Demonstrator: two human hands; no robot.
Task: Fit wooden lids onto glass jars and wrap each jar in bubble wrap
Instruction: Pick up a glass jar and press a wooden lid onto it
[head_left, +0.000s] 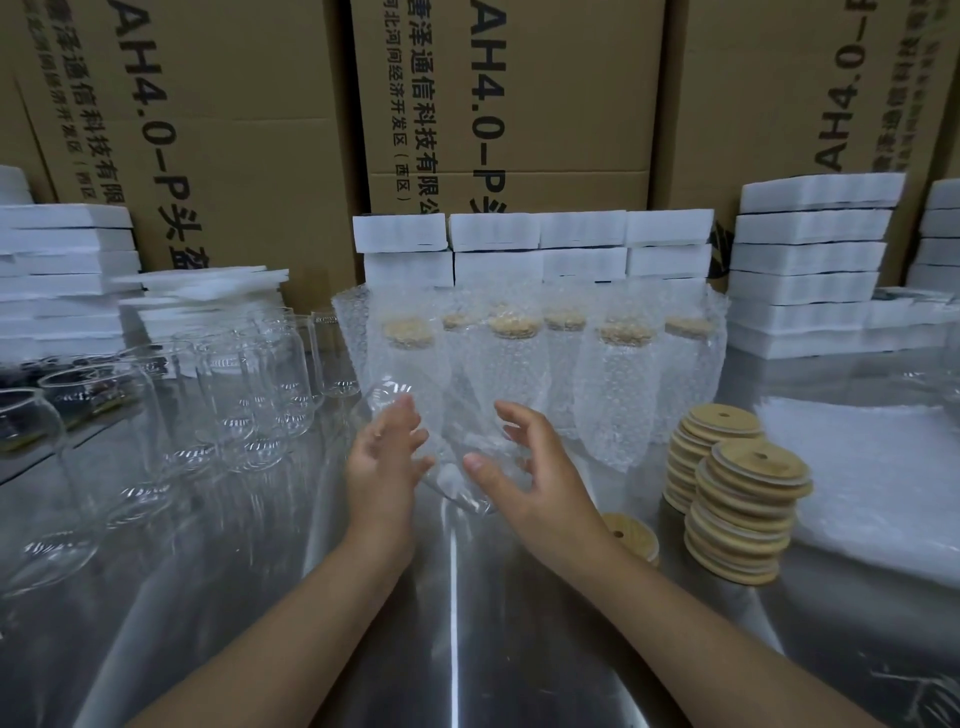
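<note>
In the head view a lidless glass jar (448, 467) tilts between our hands. Our left hand (382, 467) lays nearly straight fingers on its side. Our right hand (530, 473) is half-curled beside it, and we cannot tell if it grips. We judge lidding is next, and a loose wooden lid (628, 535) lies near the right wrist. Bare jars (249, 395) crowd the left and lid stacks (748, 499) the right. The steel table (452, 634) nearer us offers room.

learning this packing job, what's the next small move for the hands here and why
Likely the right hand reaches for the loose lid beside its forearm while the left hand steadies the jar: that jar sits tilted between both open hands with no lid, whereas the wrapped jars behind show lids.
</note>
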